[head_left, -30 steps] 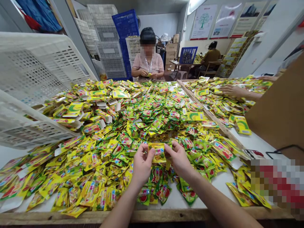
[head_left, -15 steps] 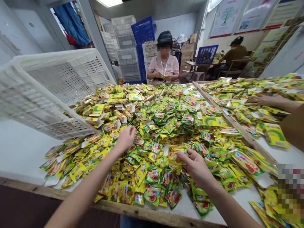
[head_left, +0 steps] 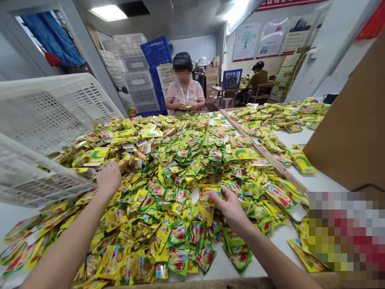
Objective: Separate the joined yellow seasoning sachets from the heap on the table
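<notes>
My right hand (head_left: 230, 204) pinches a small yellow packet (head_left: 207, 195) with printed fruit, thumb on its front face, above the heap. A white flap shows just left of it; I cannot tell whether it belongs to the packet. My left hand (head_left: 108, 176) is at the left, at the edge of a pile of small yellow cartons (head_left: 98, 155), several with open white flaps. Its fingers are curled and mostly hidden behind the back of the hand. Between my hands spreads a heap of green and yellow sachets (head_left: 180, 194) with watermelon and pineapple pictures.
A tilted white plastic crate (head_left: 57, 108) stands at the left. A wooden divider strip (head_left: 255, 144) runs along the table, with more cartons beyond it. At the right rises a brown cardboard panel (head_left: 345, 120). Across the table a person (head_left: 185, 92) handles something small; another sits farther back.
My left hand has moved left from the sachets to the cartons. My right hand still holds the yellow packet. The view has turned right, and the co-worker's hand at the right is out of sight.
</notes>
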Tool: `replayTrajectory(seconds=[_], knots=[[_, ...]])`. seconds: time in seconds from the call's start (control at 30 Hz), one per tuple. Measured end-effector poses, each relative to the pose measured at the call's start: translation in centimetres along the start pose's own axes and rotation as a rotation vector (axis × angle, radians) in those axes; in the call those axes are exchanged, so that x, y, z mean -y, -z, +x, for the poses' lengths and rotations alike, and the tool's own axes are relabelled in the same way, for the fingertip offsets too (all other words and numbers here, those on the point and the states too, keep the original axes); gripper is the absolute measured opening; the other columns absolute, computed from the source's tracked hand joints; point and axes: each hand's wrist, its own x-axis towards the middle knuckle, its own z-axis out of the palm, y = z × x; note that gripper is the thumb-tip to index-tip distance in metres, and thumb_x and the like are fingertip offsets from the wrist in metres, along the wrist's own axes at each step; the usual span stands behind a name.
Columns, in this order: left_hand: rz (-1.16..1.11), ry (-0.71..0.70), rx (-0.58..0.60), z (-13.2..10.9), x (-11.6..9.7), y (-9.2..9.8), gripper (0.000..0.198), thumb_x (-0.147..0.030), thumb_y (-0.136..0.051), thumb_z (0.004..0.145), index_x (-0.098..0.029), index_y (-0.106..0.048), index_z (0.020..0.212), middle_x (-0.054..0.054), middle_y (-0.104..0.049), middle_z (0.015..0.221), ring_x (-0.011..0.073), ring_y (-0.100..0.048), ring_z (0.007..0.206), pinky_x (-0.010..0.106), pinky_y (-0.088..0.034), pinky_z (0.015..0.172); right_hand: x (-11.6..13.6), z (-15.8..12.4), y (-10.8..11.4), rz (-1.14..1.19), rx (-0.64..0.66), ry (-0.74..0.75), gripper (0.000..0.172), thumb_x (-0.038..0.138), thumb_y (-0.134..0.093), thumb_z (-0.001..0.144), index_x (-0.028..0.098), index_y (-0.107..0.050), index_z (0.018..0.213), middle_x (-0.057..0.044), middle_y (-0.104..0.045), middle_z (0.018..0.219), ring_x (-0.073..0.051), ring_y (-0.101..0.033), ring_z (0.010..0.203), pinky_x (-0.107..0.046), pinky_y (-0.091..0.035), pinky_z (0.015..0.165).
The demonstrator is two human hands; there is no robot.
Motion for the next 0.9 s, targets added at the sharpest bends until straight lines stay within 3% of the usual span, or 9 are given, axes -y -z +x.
replayTrajectory(seconds=[0.1,0.2,0.27,0.33,0.43,0.53,0.7,0.8,0.9], knots=[[-0.126,-0.016,-0.004,-1.1,-2.8,0.1,0.037,-0.016,-0.046,0.078,-0.014,-0.041,0.114,0.011,-0.058,0.094,0.0313,-0.057,0.1,0.045,-0.042,0.088,0.1,0.4,0.2,0.007,-0.012,0.013,0.044,0.05,-0.08,0.056,0.018,-0.064,0.081,-0.004,-0.071,0.081,-0.021,-0.066,0.073,-0.031,-0.053,0.065],[-0.339,-0.102,0.107,-6.0,-5.6,-0.3,0.039,-0.033,-0.047,0.082,-0.02,-0.043,0.118,0.004,-0.062,0.088,0.021,-0.063,0.077,0.032,-0.05,0.069,0.4,1.2,0.9,0.0,-0.088,0.074,0.038,0.048,-0.08,0.057,0.018,-0.062,0.074,-0.002,-0.069,0.073,-0.019,-0.065,0.069,-0.03,-0.051,0.064],[-0.632,-0.307,0.369,-10.4,-7.4,-0.8,0.059,-0.042,-0.065,0.07,-0.022,-0.044,0.122,0.005,-0.065,0.087,0.0202,-0.063,0.071,0.03,-0.05,0.064,0.8,1.5,1.5,-0.004,-0.173,0.14,0.036,0.048,-0.078,0.061,0.02,-0.059,0.073,0.0,-0.066,0.071,-0.018,-0.063,0.069,-0.03,-0.049,0.066],[-0.56,-0.462,0.505,-14.2,-9.0,-1.3,0.058,-0.044,-0.074,0.062,-0.024,-0.051,0.113,0.005,-0.066,0.089,0.022,-0.063,0.075,0.031,-0.049,0.066,1.5,1.2,1.8,0.007,-0.287,0.258,0.033,0.049,-0.073,0.066,0.022,-0.055,0.074,0.002,-0.062,0.07,-0.017,-0.061,0.07,-0.028,-0.048,0.068],[-0.314,-0.496,0.386,-17.3,-10.3,-2.7,0.048,-0.047,-0.073,0.063,-0.023,-0.057,0.101,0.007,-0.066,0.094,0.027,-0.063,0.086,0.037,-0.049,0.075,2.6,-0.5,1.6,-0.007,-0.391,0.55,0.026,0.044,-0.068,0.074,0.024,-0.055,0.084,-0.001,-0.063,0.079,-0.018,-0.061,0.075,-0.029,-0.048,0.071],[-0.254,-0.477,0.229,-18.0,-10.5,-4.5,0.049,-0.05,-0.069,0.068,-0.022,-0.053,0.105,0.008,-0.065,0.096,0.0271,-0.063,0.09,0.037,-0.049,0.078,3.0,-2.2,0.8,-0.147,-0.298,0.7,0.022,0.036,-0.069,0.074,0.024,-0.059,0.091,-0.003,-0.064,0.081,-0.02,-0.062,0.074,-0.031,-0.05,0.069],[-0.311,-0.595,0.032,-18.5,-9.4,-6.3,0.044,-0.053,-0.062,0.076,-0.022,-0.051,0.105,0.007,-0.066,0.092,0.0243,-0.064,0.084,0.033,-0.05,0.072,3.3,-2.3,0.8,-0.428,-0.006,0.553,0.016,0.031,-0.071,0.073,0.023,-0.065,0.086,-0.003,-0.066,0.08,-0.02,-0.062,0.073,-0.03,-0.05,0.066],[-0.298,-0.673,-0.002,-18.8,-8.6,-6.6,0.039,-0.045,-0.062,0.078,-0.02,-0.05,0.106,0.008,-0.067,0.09,0.0232,-0.064,0.079,0.031,-0.05,0.067,3.6,-1.7,1.6,-0.538,0.212,0.406,0.015,0.034,-0.07,0.074,0.022,-0.069,0.083,-0.003,-0.069,0.077,-0.018,-0.062,0.07,-0.029,-0.049,0.063],[-0.265,-0.744,0.042,-18.9,-8.2,-6.8,0.036,-0.037,-0.064,0.076,-0.02,-0.05,0.105,0.007,-0.067,0.087,0.0236,-0.065,0.076,0.032,-0.05,0.064,3.2,-1.6,1.8,-0.564,0.187,0.333,0.021,0.036,-0.076,0.066,0.021,-0.07,0.08,-0.002,-0.07,0.074,-0.019,-0.063,0.068,-0.029,-0.049,0.062]])
